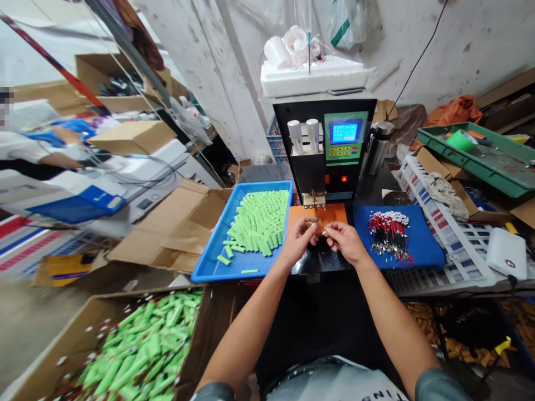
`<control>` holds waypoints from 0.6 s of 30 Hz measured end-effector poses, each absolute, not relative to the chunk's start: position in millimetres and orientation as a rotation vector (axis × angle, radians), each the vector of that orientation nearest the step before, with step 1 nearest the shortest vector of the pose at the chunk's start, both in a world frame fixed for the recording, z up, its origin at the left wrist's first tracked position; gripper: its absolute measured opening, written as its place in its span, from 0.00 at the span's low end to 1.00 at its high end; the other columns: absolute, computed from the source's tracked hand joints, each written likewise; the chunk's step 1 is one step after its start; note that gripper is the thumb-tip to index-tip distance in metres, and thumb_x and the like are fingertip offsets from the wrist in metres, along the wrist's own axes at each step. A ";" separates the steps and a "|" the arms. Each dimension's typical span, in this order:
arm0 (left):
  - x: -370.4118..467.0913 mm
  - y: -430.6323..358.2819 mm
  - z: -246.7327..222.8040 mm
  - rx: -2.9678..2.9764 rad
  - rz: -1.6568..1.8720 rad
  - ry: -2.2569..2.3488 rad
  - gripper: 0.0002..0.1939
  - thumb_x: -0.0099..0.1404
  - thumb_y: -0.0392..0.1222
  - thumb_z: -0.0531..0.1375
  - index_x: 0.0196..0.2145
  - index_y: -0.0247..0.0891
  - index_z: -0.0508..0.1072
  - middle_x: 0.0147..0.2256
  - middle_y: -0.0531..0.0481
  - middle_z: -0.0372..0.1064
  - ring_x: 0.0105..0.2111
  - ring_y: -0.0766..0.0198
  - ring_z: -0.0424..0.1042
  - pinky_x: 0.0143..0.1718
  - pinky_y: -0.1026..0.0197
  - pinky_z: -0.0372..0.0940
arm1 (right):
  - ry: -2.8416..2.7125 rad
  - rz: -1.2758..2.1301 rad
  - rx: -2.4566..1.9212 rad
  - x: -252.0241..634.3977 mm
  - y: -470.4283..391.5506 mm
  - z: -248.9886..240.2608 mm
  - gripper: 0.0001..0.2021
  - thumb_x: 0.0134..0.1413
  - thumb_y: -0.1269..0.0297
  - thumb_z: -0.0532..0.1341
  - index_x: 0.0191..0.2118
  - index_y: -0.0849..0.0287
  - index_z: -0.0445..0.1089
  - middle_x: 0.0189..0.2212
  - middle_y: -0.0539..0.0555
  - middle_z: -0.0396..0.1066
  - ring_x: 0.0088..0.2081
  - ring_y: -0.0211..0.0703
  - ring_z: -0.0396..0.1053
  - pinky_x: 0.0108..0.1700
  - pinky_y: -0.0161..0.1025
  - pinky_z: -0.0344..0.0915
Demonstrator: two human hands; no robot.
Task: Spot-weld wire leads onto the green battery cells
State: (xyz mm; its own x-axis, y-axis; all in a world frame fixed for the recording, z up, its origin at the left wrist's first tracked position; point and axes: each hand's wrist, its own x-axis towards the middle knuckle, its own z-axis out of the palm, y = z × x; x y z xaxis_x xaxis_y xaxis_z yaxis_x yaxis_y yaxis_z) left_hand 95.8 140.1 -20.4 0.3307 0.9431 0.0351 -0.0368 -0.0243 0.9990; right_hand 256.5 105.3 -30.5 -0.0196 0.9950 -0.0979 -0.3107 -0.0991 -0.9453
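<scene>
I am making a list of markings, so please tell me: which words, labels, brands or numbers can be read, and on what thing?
"TINS": what the letters on the shirt look like, cut off by the picture's edge.
Too small to read: the screen and buttons of the machine.
Too blurred: marks on the black cloth and white case.

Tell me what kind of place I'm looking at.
Probably a small battery-assembly workshop: a bench-top spot welder with a lit display, a blue tray of green cylindrical cells, and a pile of red and black wire leads.
</scene>
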 end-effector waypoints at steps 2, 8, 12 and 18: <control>96.4 143.1 -24.2 1.372 0.982 0.920 0.24 0.57 0.45 0.66 0.49 0.35 0.68 0.29 0.53 0.68 0.24 0.69 0.67 0.28 0.65 0.64 | -0.865 1.397 -1.015 255.5 110.1 -30.7 0.16 0.46 0.53 0.69 0.31 0.60 0.69 0.18 0.45 0.65 0.17 0.29 0.58 0.17 0.28 0.53; 100.0 155.7 -30.4 1.607 1.059 1.055 0.17 0.62 0.44 0.61 0.47 0.35 0.74 0.29 0.51 0.70 0.25 0.68 0.65 0.29 0.64 0.61 | -0.785 1.285 -0.995 252.6 124.8 -30.5 0.15 0.45 0.54 0.69 0.28 0.59 0.69 0.16 0.45 0.63 0.17 0.29 0.56 0.17 0.28 0.51; 102.1 168.0 -32.5 1.818 1.066 1.131 0.09 0.61 0.44 0.62 0.33 0.35 0.79 0.25 0.51 0.67 0.25 0.66 0.65 0.29 0.64 0.60 | -0.828 1.196 -1.036 250.6 134.8 -31.0 0.14 0.46 0.54 0.68 0.28 0.60 0.69 0.15 0.44 0.63 0.15 0.29 0.56 0.17 0.30 0.52; 107.0 181.0 -44.1 1.733 1.021 1.134 0.13 0.61 0.46 0.62 0.39 0.35 0.80 0.28 0.49 0.72 0.26 0.65 0.67 0.27 0.64 0.60 | -0.846 1.102 -1.123 246.9 148.4 -26.5 0.13 0.44 0.55 0.67 0.26 0.60 0.68 0.14 0.44 0.62 0.15 0.30 0.56 0.17 0.30 0.52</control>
State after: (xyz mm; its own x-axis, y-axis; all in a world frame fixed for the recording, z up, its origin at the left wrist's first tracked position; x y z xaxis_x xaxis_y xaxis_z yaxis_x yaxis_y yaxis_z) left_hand 107.0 181.0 -44.1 0.2696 0.9436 0.1923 0.2896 -0.2699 0.9183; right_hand 246.9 148.4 -26.5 0.2654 0.9641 -0.0085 -0.2410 0.0579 -0.9688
